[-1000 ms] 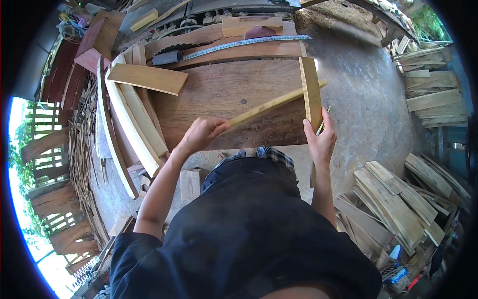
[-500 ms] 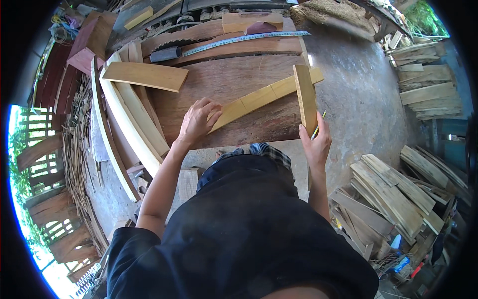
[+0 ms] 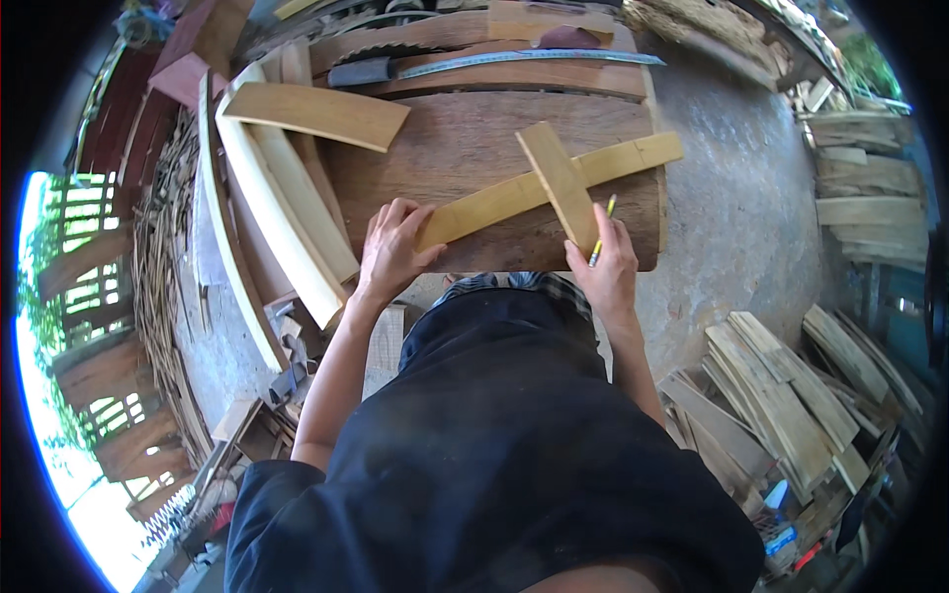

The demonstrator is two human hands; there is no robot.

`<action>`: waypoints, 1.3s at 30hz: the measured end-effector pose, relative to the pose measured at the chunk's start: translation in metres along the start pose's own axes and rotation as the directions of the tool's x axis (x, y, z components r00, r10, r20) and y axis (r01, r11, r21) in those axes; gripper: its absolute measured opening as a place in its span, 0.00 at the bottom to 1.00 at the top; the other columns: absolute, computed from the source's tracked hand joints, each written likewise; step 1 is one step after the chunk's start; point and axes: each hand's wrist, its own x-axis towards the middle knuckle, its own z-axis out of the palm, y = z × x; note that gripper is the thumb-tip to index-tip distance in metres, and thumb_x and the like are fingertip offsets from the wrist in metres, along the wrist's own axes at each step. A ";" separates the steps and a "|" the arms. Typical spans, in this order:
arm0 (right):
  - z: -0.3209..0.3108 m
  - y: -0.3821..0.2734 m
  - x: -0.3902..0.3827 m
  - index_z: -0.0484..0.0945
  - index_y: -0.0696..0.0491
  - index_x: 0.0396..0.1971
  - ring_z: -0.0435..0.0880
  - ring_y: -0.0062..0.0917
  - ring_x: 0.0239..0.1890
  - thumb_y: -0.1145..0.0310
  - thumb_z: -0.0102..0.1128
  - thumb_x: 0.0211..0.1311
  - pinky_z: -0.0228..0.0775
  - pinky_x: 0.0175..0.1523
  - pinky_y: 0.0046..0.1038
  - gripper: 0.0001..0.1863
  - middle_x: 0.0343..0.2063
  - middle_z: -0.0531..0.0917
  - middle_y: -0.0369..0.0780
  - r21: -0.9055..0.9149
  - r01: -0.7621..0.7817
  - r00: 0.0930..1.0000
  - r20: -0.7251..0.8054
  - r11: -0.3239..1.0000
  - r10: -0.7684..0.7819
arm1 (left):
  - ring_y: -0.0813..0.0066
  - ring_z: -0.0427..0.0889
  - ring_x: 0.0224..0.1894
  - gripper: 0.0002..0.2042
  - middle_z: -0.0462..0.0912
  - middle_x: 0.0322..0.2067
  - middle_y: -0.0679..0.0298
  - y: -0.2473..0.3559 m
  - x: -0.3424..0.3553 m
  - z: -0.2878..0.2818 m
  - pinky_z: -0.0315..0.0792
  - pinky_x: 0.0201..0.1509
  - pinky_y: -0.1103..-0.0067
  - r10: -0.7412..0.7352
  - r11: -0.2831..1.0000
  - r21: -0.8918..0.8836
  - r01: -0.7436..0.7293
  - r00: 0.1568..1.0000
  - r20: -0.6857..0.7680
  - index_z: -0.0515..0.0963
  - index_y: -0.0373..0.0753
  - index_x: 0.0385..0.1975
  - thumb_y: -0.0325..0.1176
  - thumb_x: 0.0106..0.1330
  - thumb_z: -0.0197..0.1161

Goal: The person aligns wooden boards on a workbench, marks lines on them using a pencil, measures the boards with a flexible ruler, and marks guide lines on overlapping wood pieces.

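A long, narrow wooden strip (image 3: 494, 206) lies slantwise on the brown wooden bench top (image 3: 445, 124), with pencil-like lines across it. My left hand (image 3: 393, 249) has its fingers and thumb closed about the strip's near left end. My right hand (image 3: 608, 269) grips the lower end of a short wooden board (image 3: 556, 178), which lies across the strip near its middle. A yellow pencil (image 3: 610, 208) is also tucked in the right hand's fingers, its upper end sticking out beside the board. The right palm is hidden.
Another flat board (image 3: 316, 111) rests at the bench's left on long curved pieces (image 3: 287, 208). Along the far side lie a handsaw (image 3: 361, 72) and a tape measure blade (image 3: 534, 57). Planks (image 3: 776, 395) are piled on the floor at right; thin sticks (image 3: 163, 237) stand at left.
My right hand has carried the short board and pencil leftward, from near the strip's far right end to its middle. My left hand has closed on the strip's near end. The whole view has shifted.
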 end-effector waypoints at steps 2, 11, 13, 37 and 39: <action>0.003 -0.001 0.003 0.71 0.58 0.65 0.82 0.49 0.52 0.69 0.76 0.53 0.76 0.57 0.44 0.38 0.50 0.81 0.53 -0.007 0.057 0.998 0.004 0.998 -0.057 | 0.56 0.76 0.55 0.28 0.78 0.49 0.58 0.001 -0.003 -0.006 0.68 0.65 0.62 0.023 0.995 0.097 -0.022 1.000 -0.008 0.81 0.38 0.55 0.38 0.52 0.78; -0.003 0.007 0.004 0.70 0.61 0.65 0.83 0.48 0.50 0.70 0.75 0.54 0.77 0.55 0.43 0.38 0.48 0.81 0.53 -0.013 0.020 0.999 -0.029 1.000 -0.021 | 0.58 0.77 0.54 0.26 0.80 0.48 0.61 0.000 0.001 -0.006 0.69 0.63 0.64 -0.008 0.997 0.075 0.007 1.000 0.017 0.82 0.37 0.52 0.37 0.51 0.79; -0.006 0.008 0.003 0.70 0.61 0.64 0.83 0.48 0.50 0.70 0.75 0.54 0.77 0.55 0.43 0.37 0.48 0.81 0.53 -0.009 0.005 1.000 -0.027 1.000 -0.005 | 0.57 0.77 0.53 0.26 0.80 0.48 0.60 0.001 0.001 -0.002 0.69 0.63 0.63 0.046 0.998 0.049 -0.046 0.999 0.006 0.82 0.37 0.51 0.37 0.51 0.79; 0.014 -0.029 -0.021 0.68 0.63 0.65 0.79 0.45 0.50 0.72 0.74 0.53 0.74 0.57 0.41 0.39 0.47 0.78 0.51 0.034 0.030 0.993 0.110 0.999 -0.033 | 0.52 0.74 0.58 0.24 0.75 0.56 0.53 0.044 0.052 0.033 0.67 0.65 0.61 0.180 0.982 -0.012 -0.187 0.957 -0.226 0.75 0.40 0.61 0.36 0.65 0.70; 0.014 -0.030 -0.018 0.68 0.63 0.65 0.79 0.44 0.50 0.72 0.74 0.53 0.74 0.57 0.40 0.39 0.47 0.78 0.50 -0.004 0.036 0.996 0.080 0.999 -0.035 | 0.46 0.68 0.65 0.30 0.68 0.65 0.49 0.043 0.061 0.033 0.64 0.70 0.58 0.256 0.966 0.009 -0.259 0.952 -0.169 0.69 0.42 0.69 0.39 0.67 0.69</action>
